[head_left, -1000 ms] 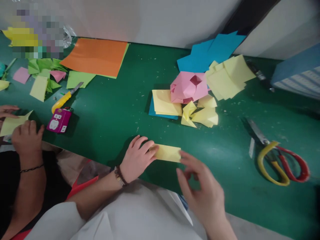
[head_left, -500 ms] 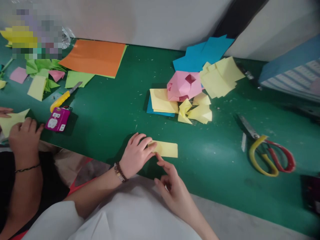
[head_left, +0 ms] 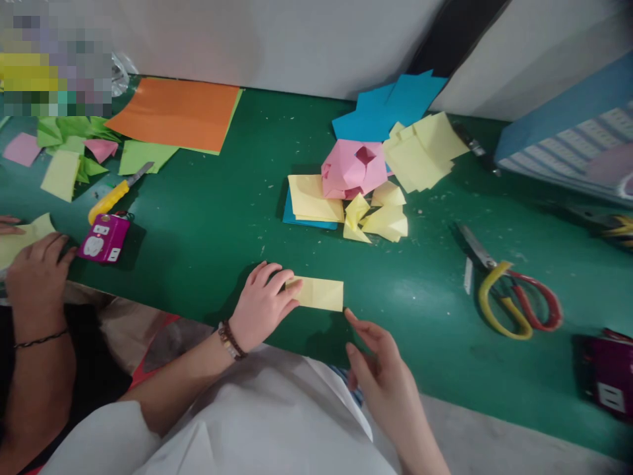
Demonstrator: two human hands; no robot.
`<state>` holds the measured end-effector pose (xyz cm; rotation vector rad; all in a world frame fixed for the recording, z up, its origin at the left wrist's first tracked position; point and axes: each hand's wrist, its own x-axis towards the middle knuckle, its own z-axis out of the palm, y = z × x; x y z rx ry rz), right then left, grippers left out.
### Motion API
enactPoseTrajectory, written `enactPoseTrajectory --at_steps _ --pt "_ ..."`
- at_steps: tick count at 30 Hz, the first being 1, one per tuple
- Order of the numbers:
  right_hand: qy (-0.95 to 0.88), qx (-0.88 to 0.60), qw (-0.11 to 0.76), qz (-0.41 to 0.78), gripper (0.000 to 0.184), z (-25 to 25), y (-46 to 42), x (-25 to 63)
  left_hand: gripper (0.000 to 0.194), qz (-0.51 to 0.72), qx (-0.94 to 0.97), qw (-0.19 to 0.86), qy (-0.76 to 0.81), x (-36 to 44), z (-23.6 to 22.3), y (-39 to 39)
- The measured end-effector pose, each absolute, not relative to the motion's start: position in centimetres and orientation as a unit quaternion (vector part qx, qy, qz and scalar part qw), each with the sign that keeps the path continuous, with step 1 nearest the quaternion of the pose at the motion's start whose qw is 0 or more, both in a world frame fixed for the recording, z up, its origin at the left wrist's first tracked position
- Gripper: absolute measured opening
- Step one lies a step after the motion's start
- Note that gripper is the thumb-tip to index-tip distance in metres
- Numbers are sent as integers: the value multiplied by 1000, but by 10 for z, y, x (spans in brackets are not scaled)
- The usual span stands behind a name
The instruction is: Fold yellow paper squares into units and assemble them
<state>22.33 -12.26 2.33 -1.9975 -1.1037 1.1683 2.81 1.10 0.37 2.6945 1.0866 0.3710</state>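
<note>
While left hand (head_left: 262, 307) lies curled on green workbench (head_left: 198, 264), fingertips (head_left: 293, 295) touch short edge of one folded yellow paper strip (head_left: 317, 294), no pinch. Strip flat on bench. Right hand (head_left: 380, 376) hovers open, fingers spread, index fingertip (head_left: 347, 314) just beside strip's lower corner. Farther out: one pair of yellow-and-red-handled scissors (head_left: 514, 307), one yellow utility knife (head_left: 111, 201), one pink folded paper model (head_left: 353, 170). Far left, one co-worker's hand (head_left: 34, 277) flat on yellow paper (head_left: 20, 241).

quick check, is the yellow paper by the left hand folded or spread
Folded: the yellow paper is a narrow creased strip under the left hand.
</note>
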Motion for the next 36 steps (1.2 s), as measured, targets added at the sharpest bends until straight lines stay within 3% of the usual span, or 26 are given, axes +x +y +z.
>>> enactPoseTrajectory --at_steps 4,7,15,27,32,36 --pt "-540 -776 268 184 18 24 -106 228 24 111 920 118 358 27 7 14" --pt "-651 -720 239 24 8 18 -84 219 27 90 924 129 350 26 10 17" --pt "-730 -665 155 -28 26 -4 -61 193 39 50 935 155 316 21 18 23" --pt "-763 -616 192 30 27 -2 -53 156 35 37 943 146 296 19 17 30" --pt "-698 -617 272 240 15 14 -75 168 31 45 941 147 302 20 17 30" --pt "-600 -642 248 408 22 20 -93 179 27 56 940 143 305 21 18 30"
